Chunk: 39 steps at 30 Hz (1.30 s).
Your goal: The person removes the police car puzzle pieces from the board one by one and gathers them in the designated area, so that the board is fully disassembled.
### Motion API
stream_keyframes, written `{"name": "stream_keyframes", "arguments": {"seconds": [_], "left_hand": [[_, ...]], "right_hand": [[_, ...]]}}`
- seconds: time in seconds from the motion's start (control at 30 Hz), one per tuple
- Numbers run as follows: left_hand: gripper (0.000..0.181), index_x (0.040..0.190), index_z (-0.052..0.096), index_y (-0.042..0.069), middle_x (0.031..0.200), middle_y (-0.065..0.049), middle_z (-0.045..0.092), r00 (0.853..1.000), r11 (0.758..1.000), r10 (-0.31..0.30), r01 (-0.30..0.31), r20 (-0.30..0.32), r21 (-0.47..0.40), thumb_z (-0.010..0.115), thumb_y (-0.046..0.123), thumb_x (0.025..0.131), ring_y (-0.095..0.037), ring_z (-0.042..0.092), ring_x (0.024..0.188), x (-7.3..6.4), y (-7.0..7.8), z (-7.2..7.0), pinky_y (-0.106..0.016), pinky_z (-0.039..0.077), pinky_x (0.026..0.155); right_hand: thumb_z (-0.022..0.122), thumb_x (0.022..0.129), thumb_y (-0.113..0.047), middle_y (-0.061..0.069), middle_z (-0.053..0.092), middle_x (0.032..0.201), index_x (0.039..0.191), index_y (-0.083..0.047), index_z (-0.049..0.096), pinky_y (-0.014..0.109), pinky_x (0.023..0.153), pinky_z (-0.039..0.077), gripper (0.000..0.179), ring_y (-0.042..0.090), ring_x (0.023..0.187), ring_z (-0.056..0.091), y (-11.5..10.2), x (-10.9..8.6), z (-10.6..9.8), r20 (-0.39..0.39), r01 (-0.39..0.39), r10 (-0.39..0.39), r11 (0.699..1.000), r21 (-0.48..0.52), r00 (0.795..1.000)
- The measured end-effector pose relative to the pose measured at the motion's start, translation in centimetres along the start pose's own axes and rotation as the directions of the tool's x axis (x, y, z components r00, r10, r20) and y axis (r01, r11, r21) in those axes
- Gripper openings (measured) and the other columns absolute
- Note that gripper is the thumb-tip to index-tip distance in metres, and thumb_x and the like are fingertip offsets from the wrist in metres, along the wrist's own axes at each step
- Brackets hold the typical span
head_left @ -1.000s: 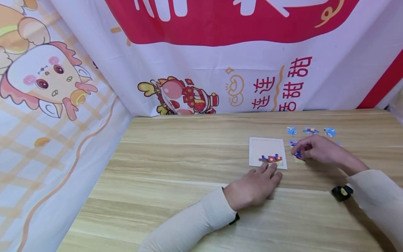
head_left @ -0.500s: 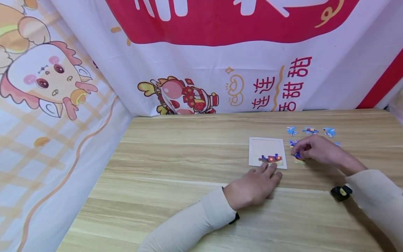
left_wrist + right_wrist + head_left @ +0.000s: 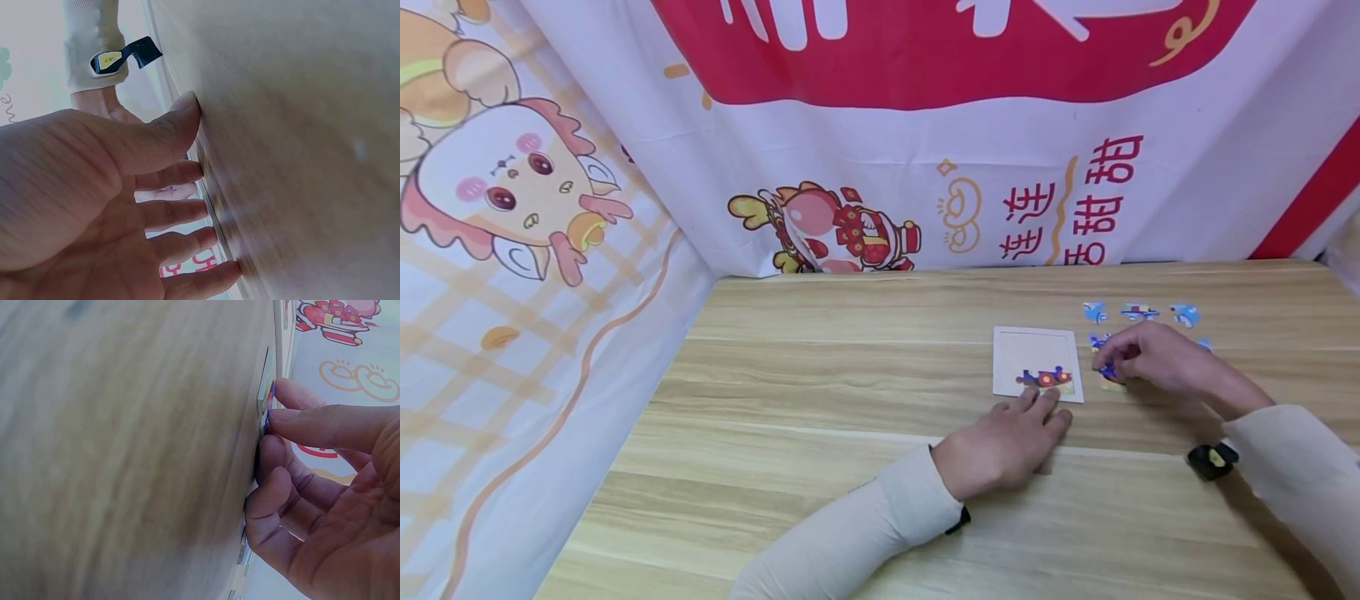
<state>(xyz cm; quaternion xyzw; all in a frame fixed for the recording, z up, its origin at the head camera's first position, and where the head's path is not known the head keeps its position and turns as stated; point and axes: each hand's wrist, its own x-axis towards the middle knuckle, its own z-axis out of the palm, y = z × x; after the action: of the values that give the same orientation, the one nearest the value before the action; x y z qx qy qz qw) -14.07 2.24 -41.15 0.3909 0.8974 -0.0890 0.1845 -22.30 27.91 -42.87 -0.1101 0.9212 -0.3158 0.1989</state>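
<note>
A white square puzzle tray (image 3: 997,362) lies on the table right of centre. Joined pieces (image 3: 1046,379) with a red and blue picture fill part of its near right side. My left hand (image 3: 1006,442) rests at the tray's front edge, its fingertips extended against the rim. To the right of the tray, my right hand (image 3: 1165,360) pinches a blue and red puzzle piece (image 3: 1108,372) between thumb and fingers. In the right wrist view that puzzle piece (image 3: 271,400) shows edge-on beyond the thumb, low over the table; the hand covers part of it.
Several loose blue pieces, among them a left one (image 3: 1094,312), a middle one (image 3: 1140,311) and a right one (image 3: 1186,314), lie in a row behind my right hand. A printed cloth (image 3: 880,150) hangs along the table's back edge, another (image 3: 550,333) along the left.
</note>
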Motion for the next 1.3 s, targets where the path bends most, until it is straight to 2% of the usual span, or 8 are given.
{"name": "stream_keyframes", "arguments": {"seconds": [0.5,0.7,0.93,1.1,1.3], "left_hand": [[0.065,0.165,0.033,0.025,0.175,0.0,0.021,1.0,1.0,0.005,-0.004,-0.029,0.018,0.056,0.043,0.106,-0.02,0.023,0.162,-0.1,0.0,0.0,-0.034,0.037,0.123],[0.066,0.166,0.031,0.026,0.176,0.001,0.018,1.0,1.0,0.005,-0.005,-0.011,0.005,0.055,0.042,0.107,-0.02,0.02,0.162,-0.1,0.0,-0.1,-0.034,0.036,0.125],[0.067,0.166,0.03,0.027,0.176,0.002,0.018,1.0,1.0,0.01,-0.01,-0.007,-0.016,0.055,0.043,0.107,-0.02,0.02,0.163,-0.2,-0.1,-0.1,-0.035,0.036,0.125],[0.067,0.165,0.032,0.027,0.174,0.003,0.024,0.999,1.0,0.021,-0.021,-0.032,-0.013,0.057,0.046,0.105,-0.022,0.025,0.161,-0.4,-0.4,-0.2,-0.036,0.038,0.124],[0.066,0.158,0.042,0.024,0.17,0.0,0.034,0.993,0.999,0.027,-0.024,-0.113,0.027,0.065,0.048,0.101,-0.026,0.033,0.158,-1.1,-0.9,0.0,-0.037,0.044,0.119]], "right_hand": [[0.06,0.097,0.004,0.016,0.075,0.118,0.105,-0.011,0.082,0.047,0.09,0.05,0.028,0.03,0.106,0.06,-0.1,-0.2,0.0,-0.039,0.034,-0.035,0.999,-0.021,0.999],[0.061,0.099,0.002,0.014,0.077,0.115,0.103,-0.013,0.082,0.033,0.081,0.051,0.026,0.024,0.099,0.061,-0.6,-0.5,-0.3,-0.085,0.07,-0.073,0.997,-0.04,0.994],[0.065,0.098,0.002,0.014,0.078,0.112,0.106,-0.006,0.081,0.023,0.078,0.053,0.019,0.021,0.096,0.066,-1.8,-0.2,0.0,-0.078,0.132,-0.133,0.991,-0.016,0.988],[0.065,0.098,0.0,0.011,0.077,0.112,0.108,-0.007,0.08,0.026,0.078,0.052,0.019,0.02,0.095,0.061,-2.8,0.2,0.5,-0.054,0.151,-0.151,0.988,0.008,0.987],[0.064,0.1,-0.003,0.008,0.075,0.109,0.109,-0.009,0.079,0.027,0.072,0.05,0.018,0.02,0.09,0.057,-3.7,0.4,0.8,-0.045,0.143,-0.142,0.99,0.013,0.989]]}}
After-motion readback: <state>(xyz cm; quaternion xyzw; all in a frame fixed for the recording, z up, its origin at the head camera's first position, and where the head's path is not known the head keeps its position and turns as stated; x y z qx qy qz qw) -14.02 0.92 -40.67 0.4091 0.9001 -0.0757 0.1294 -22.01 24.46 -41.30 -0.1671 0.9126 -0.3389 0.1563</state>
